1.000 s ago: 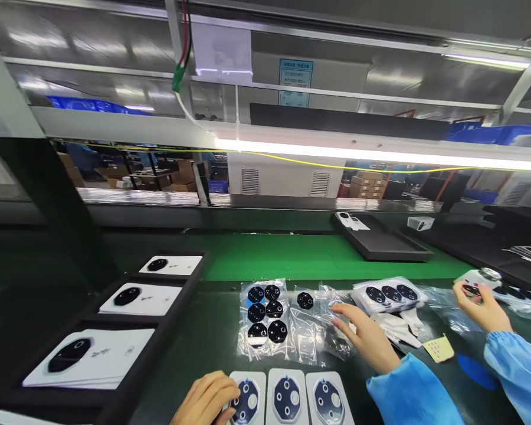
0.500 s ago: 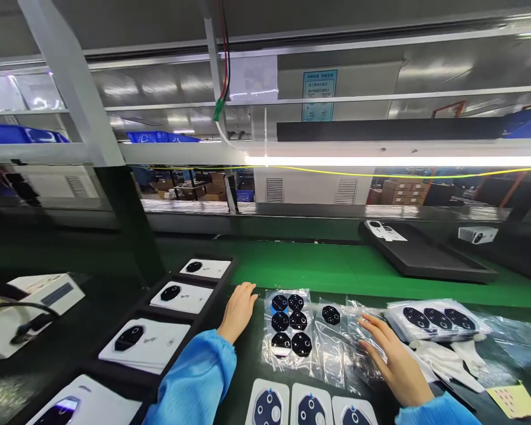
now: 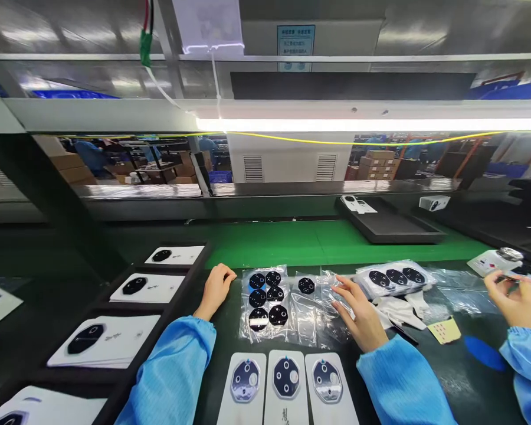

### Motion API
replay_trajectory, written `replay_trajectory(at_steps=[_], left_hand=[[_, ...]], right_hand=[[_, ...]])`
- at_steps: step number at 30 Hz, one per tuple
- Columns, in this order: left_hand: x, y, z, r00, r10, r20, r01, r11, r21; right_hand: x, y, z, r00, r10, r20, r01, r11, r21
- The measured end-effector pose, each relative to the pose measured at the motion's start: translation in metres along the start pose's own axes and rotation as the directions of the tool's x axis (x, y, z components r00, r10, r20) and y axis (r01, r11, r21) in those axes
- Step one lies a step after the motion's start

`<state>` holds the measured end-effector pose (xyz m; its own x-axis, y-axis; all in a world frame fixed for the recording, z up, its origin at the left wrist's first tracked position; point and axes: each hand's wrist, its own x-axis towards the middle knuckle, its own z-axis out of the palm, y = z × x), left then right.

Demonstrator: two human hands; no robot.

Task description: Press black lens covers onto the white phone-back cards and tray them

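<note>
My left hand [image 3: 215, 290] rests on the dark bench with its fingers curled together and nothing visible in them. Just right of it lies a clear plastic bag [image 3: 245, 330] holding several black, eight-sided camera-lens-style pieces. My right hand [image 3: 360, 313] is open, fingers apart, over crumpled clear bags [image 3: 325, 307]. A single black lens piece [image 3: 306, 285] sits in the bag left of those fingertips. Below, between my forearms, three white cards [image 3: 285, 389] lie side by side, each bearing a dark eight-sided lens piece with rings.
At left, a black compartment tray [image 3: 183, 284] holds stacked white cards [image 3: 101, 342]. Right of my hand lie a wrapped lens pack [image 3: 393, 277], white gloves [image 3: 398, 310] and a yellow note [image 3: 445, 330]. A co-worker's hand [image 3: 517, 304] works far right. A black tray [image 3: 398, 227] stands behind.
The view has shifted right, bringing a co-worker's hand into sight. My left fingers have curled in from a straighter pose. My right hand stays over the bags.
</note>
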<state>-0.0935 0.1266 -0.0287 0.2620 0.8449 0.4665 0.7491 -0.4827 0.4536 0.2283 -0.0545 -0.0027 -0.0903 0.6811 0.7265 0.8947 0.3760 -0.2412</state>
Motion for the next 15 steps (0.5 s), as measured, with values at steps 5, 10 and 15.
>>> replay_trajectory(at_steps=[5,10,15], left_hand=[[0.001,0.014,-0.012,0.988,-0.086,-0.130,0.071,0.991,-0.117],[-0.006,0.058,-0.048,0.963,-0.133,-0.236,0.074,0.968,-0.241],[-0.065,0.130,-0.064,0.994,0.034,-0.100,-0.066,0.936,-0.345]], right_hand=[[0.003,-0.003,0.001,0.998,-0.043,-0.042,0.043,0.999,-0.007],[0.009,-0.012,-0.004,0.991,-0.112,-0.071,0.110,0.993,-0.037],[0.000,-0.039,-0.019,0.998,-0.008,-0.059,0.017,0.989,0.149]])
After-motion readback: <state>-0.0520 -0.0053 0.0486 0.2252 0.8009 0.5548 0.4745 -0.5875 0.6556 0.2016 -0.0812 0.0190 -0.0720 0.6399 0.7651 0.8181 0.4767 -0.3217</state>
